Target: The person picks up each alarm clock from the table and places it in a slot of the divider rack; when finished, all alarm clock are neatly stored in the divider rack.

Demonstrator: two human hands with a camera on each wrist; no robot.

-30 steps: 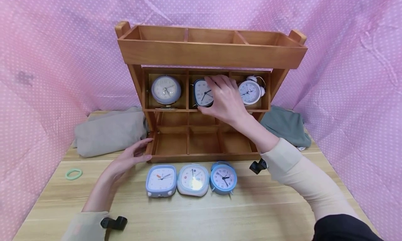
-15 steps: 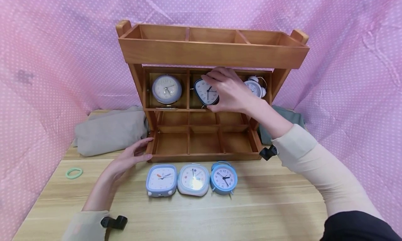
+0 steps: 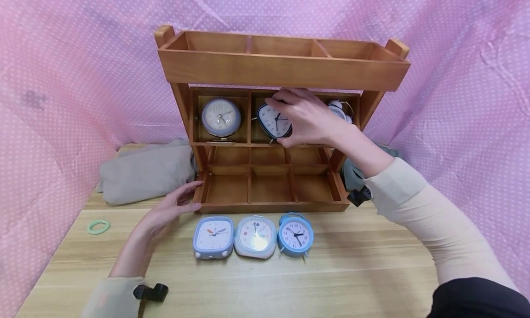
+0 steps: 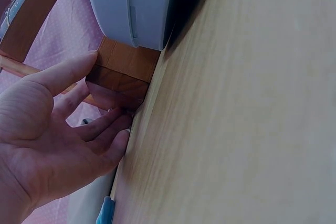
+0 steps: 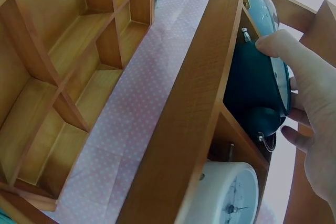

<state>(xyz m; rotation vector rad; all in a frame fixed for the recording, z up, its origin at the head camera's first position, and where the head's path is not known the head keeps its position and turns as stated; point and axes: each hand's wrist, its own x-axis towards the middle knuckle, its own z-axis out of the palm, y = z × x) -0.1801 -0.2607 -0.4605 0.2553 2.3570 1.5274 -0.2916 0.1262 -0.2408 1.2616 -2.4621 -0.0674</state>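
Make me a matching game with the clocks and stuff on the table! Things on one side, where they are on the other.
Things:
1. Dark clock
2. Round blue clock
3. Green ring
4. Left hand

Places:
A. On the table, far left
B. Against the shelf's bottom left corner
C. Middle shelf, centre slot, in the right hand
D. On the table, right end of the row of three clocks

Pairs: 1-C, 2-D, 3-A, 4-B
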